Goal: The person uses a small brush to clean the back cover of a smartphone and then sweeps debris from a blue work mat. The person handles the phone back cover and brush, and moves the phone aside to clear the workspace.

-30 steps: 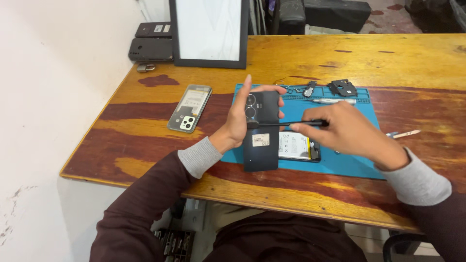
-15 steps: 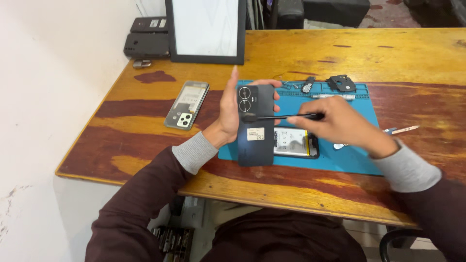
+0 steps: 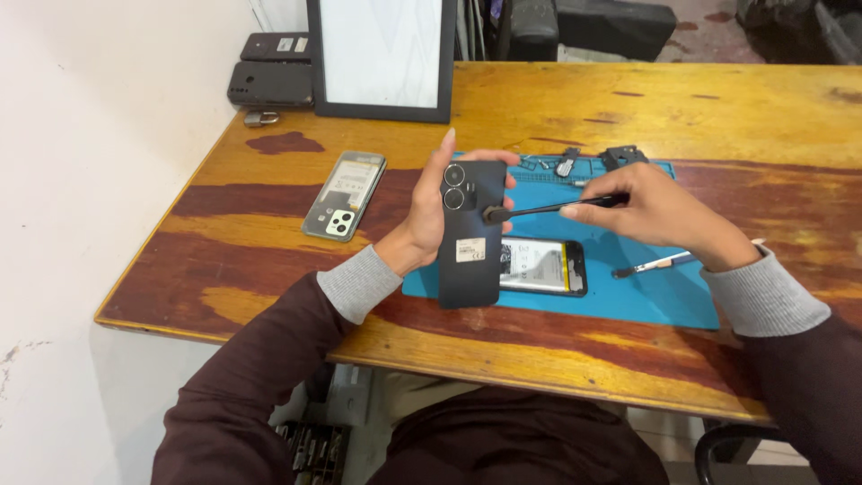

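I see my left hand (image 3: 429,224) clasping the dark back cover (image 3: 470,235) upright above the blue mat (image 3: 664,301); right-hand fingers (image 3: 593,202) pinch a slim brush (image 3: 539,209), seemingly touching it. The opened phone (image 3: 541,267) lies uncovered below: reassembly remains.

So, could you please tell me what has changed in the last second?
The left hand has raised the dark back cover more upright off the blue mat. The right hand keeps its black tool against the cover. The opened phone stayed put.
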